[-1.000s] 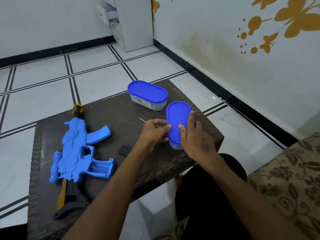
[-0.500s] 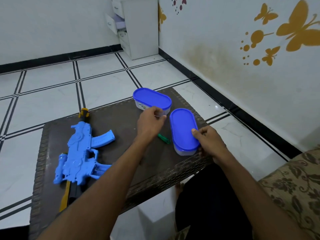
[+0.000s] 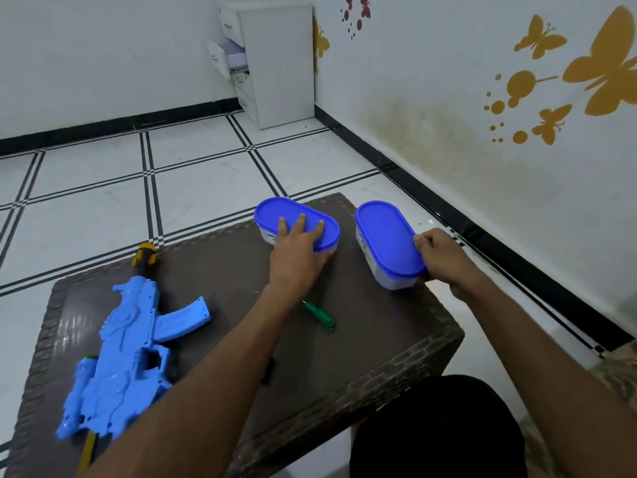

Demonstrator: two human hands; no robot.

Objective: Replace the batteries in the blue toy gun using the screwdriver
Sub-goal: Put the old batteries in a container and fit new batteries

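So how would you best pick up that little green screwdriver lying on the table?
Pinch the small green screwdriver across its handle from above. It lies flat on the dark woven table with bare surface on both sides, just right of the left forearm, so finger and thumb fit either side.

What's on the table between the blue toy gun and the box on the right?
In the head view, the left forearm crosses there, and the green screwdriver lies beyond it.

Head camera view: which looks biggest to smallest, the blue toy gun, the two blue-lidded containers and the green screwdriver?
1. blue toy gun, though nearest the camera.
2. The left container and right container look alike; no ranking.
3. green screwdriver.
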